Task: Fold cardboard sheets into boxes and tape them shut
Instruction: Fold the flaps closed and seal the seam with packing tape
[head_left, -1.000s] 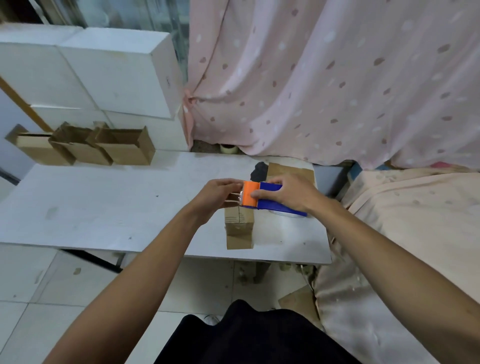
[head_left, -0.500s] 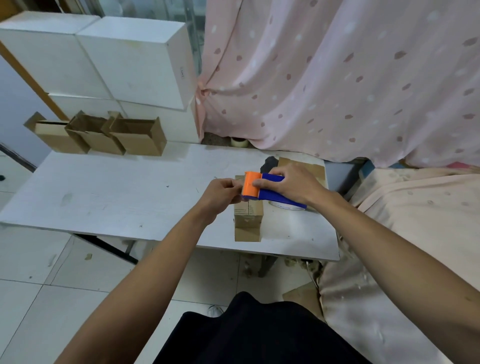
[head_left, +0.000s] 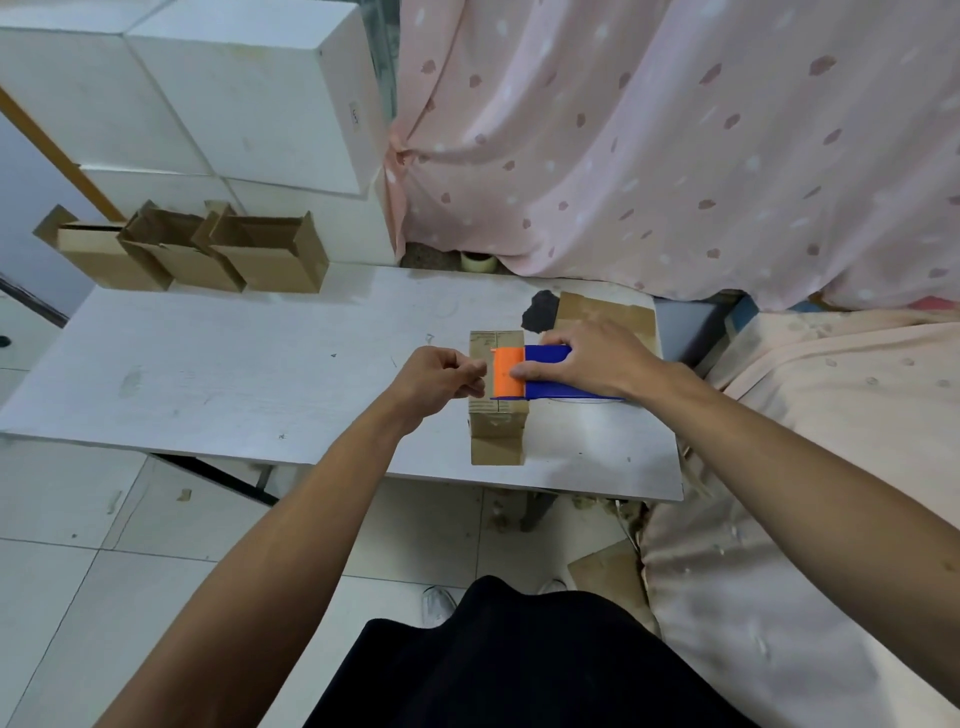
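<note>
A small closed cardboard box (head_left: 496, 431) stands near the front edge of the white table (head_left: 249, 374). Over its top hangs a blue tape dispenser with an orange front (head_left: 524, 371), which my right hand (head_left: 597, 358) grips from the right, forefinger lying on the orange part. My left hand (head_left: 441, 379) is just left of the dispenser, its fingertips pinching the clear tape end at the orange edge. Flat cardboard sheets (head_left: 602, 314) lie behind my right hand, partly hidden by it.
Three open brown boxes (head_left: 208, 254) stand in a row at the table's back left, in front of stacked white cartons (head_left: 223, 98). A tape roll (head_left: 479, 261) sits at the foot of a pink curtain (head_left: 675, 145). A fabric-covered surface (head_left: 810, 467) adjoins the table's right.
Both hands with the dispenser have come down closer to the top of the small box. The camera has tilted and shifted, so the table sits higher in view.
</note>
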